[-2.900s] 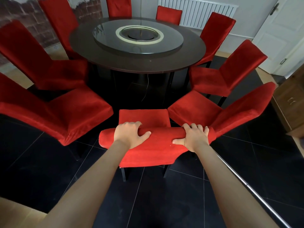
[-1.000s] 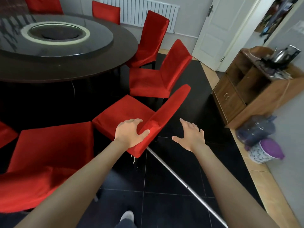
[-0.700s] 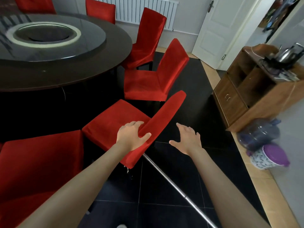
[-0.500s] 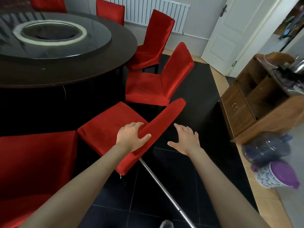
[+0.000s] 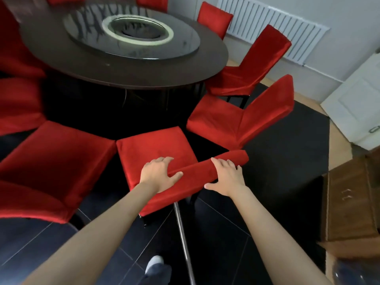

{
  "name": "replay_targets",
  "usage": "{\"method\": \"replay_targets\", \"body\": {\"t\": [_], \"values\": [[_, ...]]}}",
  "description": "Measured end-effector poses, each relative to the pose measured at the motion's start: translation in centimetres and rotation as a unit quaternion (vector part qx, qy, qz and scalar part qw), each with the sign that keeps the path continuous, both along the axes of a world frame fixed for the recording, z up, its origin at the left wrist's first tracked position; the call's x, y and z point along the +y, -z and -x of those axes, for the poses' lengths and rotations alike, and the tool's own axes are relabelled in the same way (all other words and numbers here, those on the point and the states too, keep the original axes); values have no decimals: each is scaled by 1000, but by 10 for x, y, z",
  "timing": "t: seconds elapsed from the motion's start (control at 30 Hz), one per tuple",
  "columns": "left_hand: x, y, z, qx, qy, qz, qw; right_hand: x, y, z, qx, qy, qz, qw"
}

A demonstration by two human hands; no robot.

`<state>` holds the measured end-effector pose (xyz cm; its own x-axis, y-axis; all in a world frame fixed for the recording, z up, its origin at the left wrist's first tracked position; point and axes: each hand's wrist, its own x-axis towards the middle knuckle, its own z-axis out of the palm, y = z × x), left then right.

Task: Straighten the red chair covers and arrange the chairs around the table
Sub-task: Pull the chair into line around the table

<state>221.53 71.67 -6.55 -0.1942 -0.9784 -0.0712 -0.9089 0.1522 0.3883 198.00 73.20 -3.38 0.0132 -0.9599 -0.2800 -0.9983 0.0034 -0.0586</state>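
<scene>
Gripping the chair backrest at lower centre, I am now clamping both left hand and newly arrived right hand on it, readying a push toward the desk.

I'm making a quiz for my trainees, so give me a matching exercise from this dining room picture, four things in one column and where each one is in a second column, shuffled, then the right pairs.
Things
1. left hand
2. radiator
3. wooden cabinet
4. metal pole

Places
A. on the far wall, behind the chairs
B. gripping the top of the nearest chair back
C. on the dark floor, running under the nearest chair
D. at the right edge of the room

Pairs: 1-B, 2-A, 3-D, 4-C
</scene>
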Motion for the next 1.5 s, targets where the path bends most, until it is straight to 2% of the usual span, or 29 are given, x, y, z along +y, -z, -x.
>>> {"method": "replay_targets", "body": {"t": [0.37,0.53,0.63,0.77,0.93,1.27,1.5], "values": [[-17,12,29,-21,-58,10,998,-53,11,32,-9,-58,-20,998],[-18,12,42,-30,-136,10,990,-85,10,52,1,-133,-28,991],[-13,16,49,-70,-161,-15,984,-96,17,60,3,-178,-54,983],[-7,26,47,-76,-220,-35,972,-109,26,66,-2,-213,-75,974],[2,39,48,-88,-240,-55,965,-111,40,77,-29,-206,-92,974],[8,48,48,-128,-223,-27,966,-98,54,83,-4,-206,-53,977],[11,49,45,-149,-202,-41,967,-79,53,81,15,-193,-38,980]]}}
